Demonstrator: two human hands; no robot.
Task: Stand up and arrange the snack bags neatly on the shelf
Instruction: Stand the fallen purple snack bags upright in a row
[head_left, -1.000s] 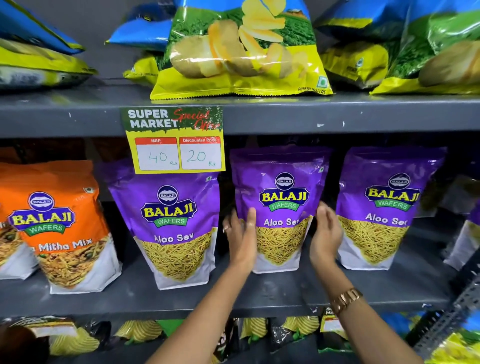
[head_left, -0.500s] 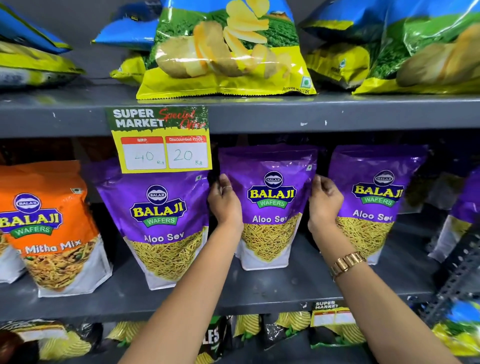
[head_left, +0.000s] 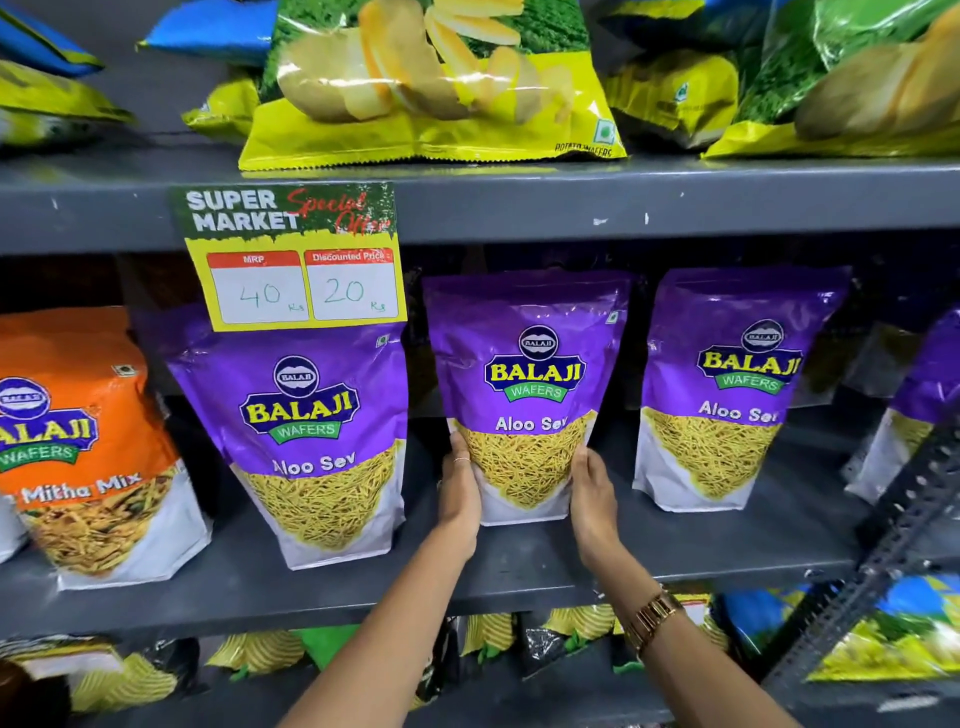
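Between both hands, upright, stands the middle purple bag.

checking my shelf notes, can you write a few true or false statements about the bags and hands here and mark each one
1. Both hands hold the middle Aloo Sev bag by its lower sides: the left hand and the right hand. True.
2. The price tag shows a discounted price of 40. False: 40 is the MRP, the discount is 20.
3. The orange Mitha Mix bag stands at the far right. False: it stands at the left.
4. A gold watch is on the right wrist. True.
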